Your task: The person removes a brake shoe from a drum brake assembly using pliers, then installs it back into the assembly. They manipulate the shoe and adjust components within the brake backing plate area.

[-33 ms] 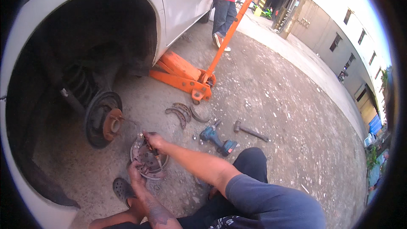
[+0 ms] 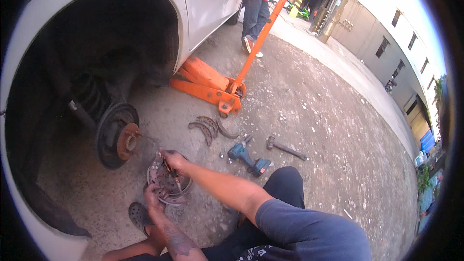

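Near the rusty hub, left hand and right hand at a metal drum, grip impossible to tell.

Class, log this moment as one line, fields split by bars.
left hand: at drum, near side | right hand: at drum, far side | ground: brake shoes, drill, hammer | jack: beside car

Orange jack, teal drill, drum perhaps grey

Blue-grey short sleeve and black pants at five o'clock; dark holey clog and arm tattoo near seven.
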Motion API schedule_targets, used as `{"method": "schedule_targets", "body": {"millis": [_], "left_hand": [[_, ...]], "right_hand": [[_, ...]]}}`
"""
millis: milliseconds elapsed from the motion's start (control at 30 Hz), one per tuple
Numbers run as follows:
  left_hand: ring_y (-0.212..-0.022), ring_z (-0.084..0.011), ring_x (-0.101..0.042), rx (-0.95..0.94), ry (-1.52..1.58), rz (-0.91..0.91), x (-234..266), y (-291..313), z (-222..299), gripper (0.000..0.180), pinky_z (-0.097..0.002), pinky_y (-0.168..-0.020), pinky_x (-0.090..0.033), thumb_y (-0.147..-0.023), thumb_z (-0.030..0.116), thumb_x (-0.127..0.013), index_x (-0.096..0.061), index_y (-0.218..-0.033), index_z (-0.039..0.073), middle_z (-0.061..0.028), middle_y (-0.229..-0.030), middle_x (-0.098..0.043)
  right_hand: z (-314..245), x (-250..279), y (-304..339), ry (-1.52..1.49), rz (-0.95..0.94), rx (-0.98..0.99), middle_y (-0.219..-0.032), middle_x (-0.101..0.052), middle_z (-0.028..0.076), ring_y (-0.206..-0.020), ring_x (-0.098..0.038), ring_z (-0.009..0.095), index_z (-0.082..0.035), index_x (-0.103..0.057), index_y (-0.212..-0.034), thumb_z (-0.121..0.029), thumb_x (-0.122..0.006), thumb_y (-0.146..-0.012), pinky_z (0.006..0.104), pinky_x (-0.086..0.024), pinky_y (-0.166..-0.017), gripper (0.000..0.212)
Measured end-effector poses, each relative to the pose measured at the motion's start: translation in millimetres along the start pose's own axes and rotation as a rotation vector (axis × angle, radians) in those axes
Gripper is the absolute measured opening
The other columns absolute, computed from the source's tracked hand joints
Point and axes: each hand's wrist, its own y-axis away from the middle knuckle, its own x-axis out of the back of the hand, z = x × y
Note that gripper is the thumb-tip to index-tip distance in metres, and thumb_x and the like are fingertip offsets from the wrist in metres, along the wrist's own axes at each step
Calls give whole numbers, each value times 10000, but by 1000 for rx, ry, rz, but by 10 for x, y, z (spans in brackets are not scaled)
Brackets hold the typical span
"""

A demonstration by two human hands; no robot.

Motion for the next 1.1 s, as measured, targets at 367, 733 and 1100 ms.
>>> {"method": "schedule_targets", "body": {"millis": [367, 733, 1100], "left_hand": [[-849, -209, -554, -195, 140, 14, 62, -185, -176, 546, -351, -722, -468, -907, 510, -555, -498, -1264, 100, -81, -1013, -558], [-1335, -338, -371, -201, 336, 174, -527, -217, -487, 732, -495, -1074, -338, -950, 525, -468, -244, -1491, 85, -162, -1492, -312], [-1059, -248, -576, -263, -240, 75, -48, -190, -119, 515, -376, -875, -475, -893, 319, -669, -536, -1256, -22, -138, -1174, -593]], "right_hand": [[49, -80, -268, 240, -53, 196, -987, -654, 235, -870, -610, 357, 30, -636, -1066, -419, -599, -889, 457, -482, -787, 484], [7, -12, -286, 562, -102, 387, -924, -638, 280, -872, -632, 404, 39, -631, -977, -414, -577, -896, 461, -478, -783, 463], [-139, 196, -124, 517, -159, 224, -994, -650, 262, -932, -640, 382, 24, -617, -1115, -438, -575, -898, 443, -492, -816, 512]]}}
